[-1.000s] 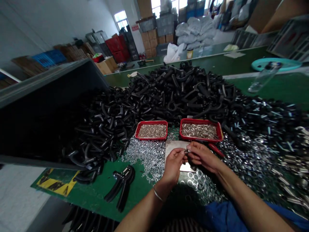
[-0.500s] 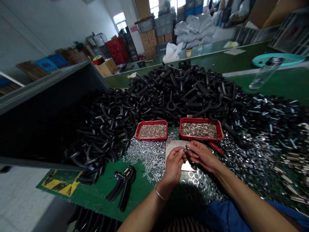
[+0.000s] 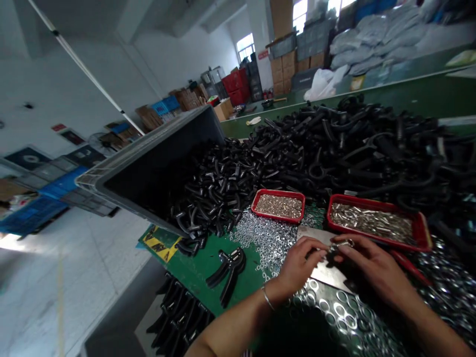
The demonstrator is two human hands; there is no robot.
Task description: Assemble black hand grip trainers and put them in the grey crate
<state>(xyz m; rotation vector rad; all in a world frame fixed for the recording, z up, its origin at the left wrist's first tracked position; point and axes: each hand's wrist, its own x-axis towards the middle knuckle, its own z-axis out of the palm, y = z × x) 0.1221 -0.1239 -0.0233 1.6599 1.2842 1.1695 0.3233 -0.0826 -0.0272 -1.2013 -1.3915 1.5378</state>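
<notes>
right hand (image 3: pixel 375 265) has coil spring (image 3: pixel 347 243) pinched over metal plate (image 3: pixel 329 275), left hand (image 3: pixel 301 265) at its left end, fingertips close; can't tell if gripping. left red tray (image 3: pixel 277 217), right red tray (image 3: pixel 427 237) just beyond, presumably for short reach.

Green tabletop (image 3: pixel 193 270), seriously crowded

black handles (image 3: pixel 357 148) heaped along the back; two red trays (image 3: pixel 275 217) just in front; tiny rings (image 3: pixel 264 238) scattered left of a metal plate (image 3: pixel 329 273); bigger rings (image 3: pixel 340 310) nearer; one V-shaped black grip (image 3: pixel 237 263) off left
</notes>
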